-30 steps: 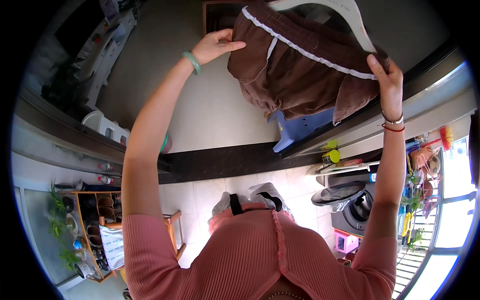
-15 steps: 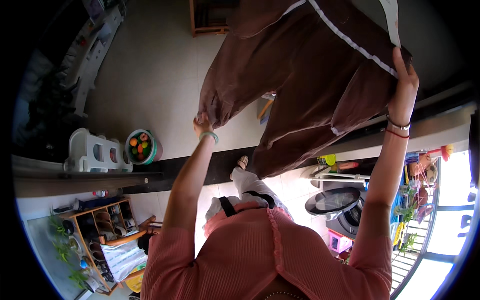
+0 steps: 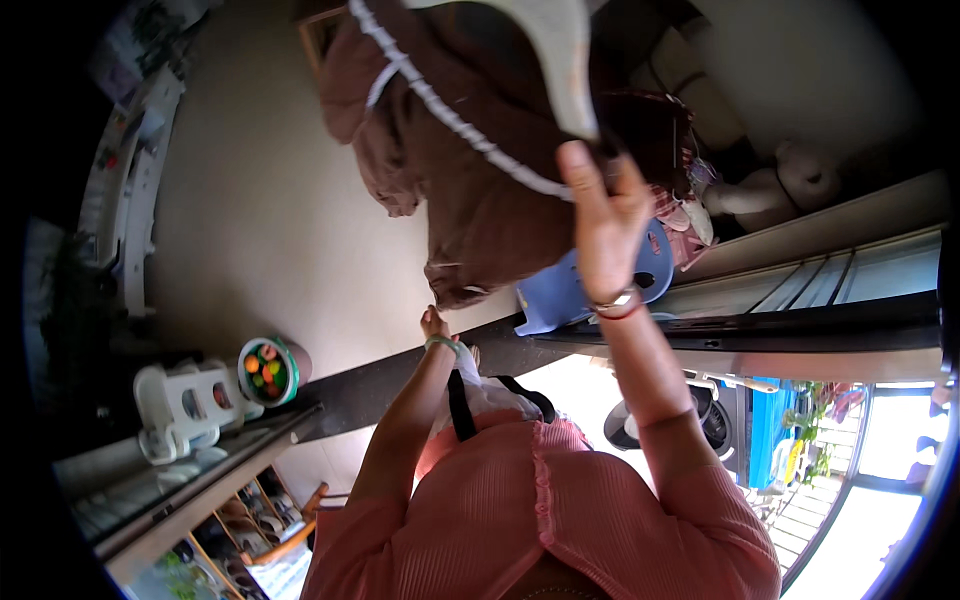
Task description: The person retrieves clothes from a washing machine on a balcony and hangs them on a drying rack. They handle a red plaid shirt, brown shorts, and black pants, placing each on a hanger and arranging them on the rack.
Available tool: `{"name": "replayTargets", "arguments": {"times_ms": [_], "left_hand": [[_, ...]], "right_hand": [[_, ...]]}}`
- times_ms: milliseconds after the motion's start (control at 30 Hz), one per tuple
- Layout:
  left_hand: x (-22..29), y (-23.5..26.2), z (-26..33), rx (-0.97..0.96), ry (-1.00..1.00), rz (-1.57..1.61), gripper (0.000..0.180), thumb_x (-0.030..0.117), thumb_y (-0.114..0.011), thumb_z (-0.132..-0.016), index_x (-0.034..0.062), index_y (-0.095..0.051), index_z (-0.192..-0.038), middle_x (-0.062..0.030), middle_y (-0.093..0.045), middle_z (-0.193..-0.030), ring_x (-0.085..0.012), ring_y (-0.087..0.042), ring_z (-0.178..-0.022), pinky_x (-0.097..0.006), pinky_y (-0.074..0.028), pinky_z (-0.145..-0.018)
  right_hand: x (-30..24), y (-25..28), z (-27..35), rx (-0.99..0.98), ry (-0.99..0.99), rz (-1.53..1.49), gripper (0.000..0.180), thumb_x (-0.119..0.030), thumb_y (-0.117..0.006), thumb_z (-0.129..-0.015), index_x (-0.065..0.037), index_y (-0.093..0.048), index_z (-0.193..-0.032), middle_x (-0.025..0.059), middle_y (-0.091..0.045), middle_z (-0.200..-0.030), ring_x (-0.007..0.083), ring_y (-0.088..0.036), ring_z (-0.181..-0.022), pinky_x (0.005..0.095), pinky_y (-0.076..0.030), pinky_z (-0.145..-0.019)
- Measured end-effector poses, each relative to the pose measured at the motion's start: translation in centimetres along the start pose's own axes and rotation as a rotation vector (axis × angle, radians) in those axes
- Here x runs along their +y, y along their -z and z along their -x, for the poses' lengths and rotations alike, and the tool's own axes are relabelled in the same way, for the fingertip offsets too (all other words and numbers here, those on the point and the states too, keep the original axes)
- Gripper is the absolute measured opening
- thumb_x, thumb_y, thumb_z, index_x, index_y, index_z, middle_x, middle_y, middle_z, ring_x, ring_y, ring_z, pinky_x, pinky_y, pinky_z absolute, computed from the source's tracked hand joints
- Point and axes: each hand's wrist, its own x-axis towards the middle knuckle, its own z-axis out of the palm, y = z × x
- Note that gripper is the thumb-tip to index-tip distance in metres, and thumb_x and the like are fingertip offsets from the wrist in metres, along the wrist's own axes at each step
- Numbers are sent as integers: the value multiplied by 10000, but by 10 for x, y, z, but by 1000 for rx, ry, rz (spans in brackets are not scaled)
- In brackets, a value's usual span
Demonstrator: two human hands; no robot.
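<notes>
Our right hand (image 3: 600,225) holds the brown garment (image 3: 480,190) up by its white hanger (image 3: 560,50), grip closed around it. Left hand (image 3: 435,325) low, under the hem; its grip we cannot tell.

A single fisheye camera worn on the person's head looks steeply down over the pink-sleeved shoulders at close range, taking in the raised right hand (image 3: 605,225), the brown garment (image 3: 470,170) and the pale floor (image 3: 250,230); straight edges bow toward its dark circular rim.
</notes>
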Motion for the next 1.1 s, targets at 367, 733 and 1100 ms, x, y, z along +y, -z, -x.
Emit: {"name": "replayTargets", "arguments": {"times_ms": [367, 733, 1100], "left_hand": [[101, -145, -4, -128, -433, 42, 580, 443, -404, -1006, 169, -276, -1500, -125, -231, -1555, -284, -316, -1385, -388, -271, -1129], [131, -369, 12, -428, -1027, -581, 676, 581, -270, -984, 153, -257, -1507, -249, -83, -1555, -393, -112, -1441, -481, -163, -1146], [63, -441, 64, -947, -895, -827, 656, 575, -343, -977, 168, -310, -1490, -267, -124, -1539, -407, -244, -1398, -427, -370, -1043]], "right_hand": [[145, 0, -85, 275, -262, -186, 206, -201, -657, -925, -21, -662, -1025, -87, -551, -841, 23, -432, -788, 180, -354, -703], [288, 124, -168, 825, -266, -154, 271, -287, -671, -904, -40, -662, -1014, -5, -641, -989, 91, -545, -881, 252, -428, -811], [396, 278, -176, 1173, -328, 251, 397, -373, -680, -875, 17, -669, -948, 48, -649, -891, 155, -552, -809, 299, -435, -783]]}}
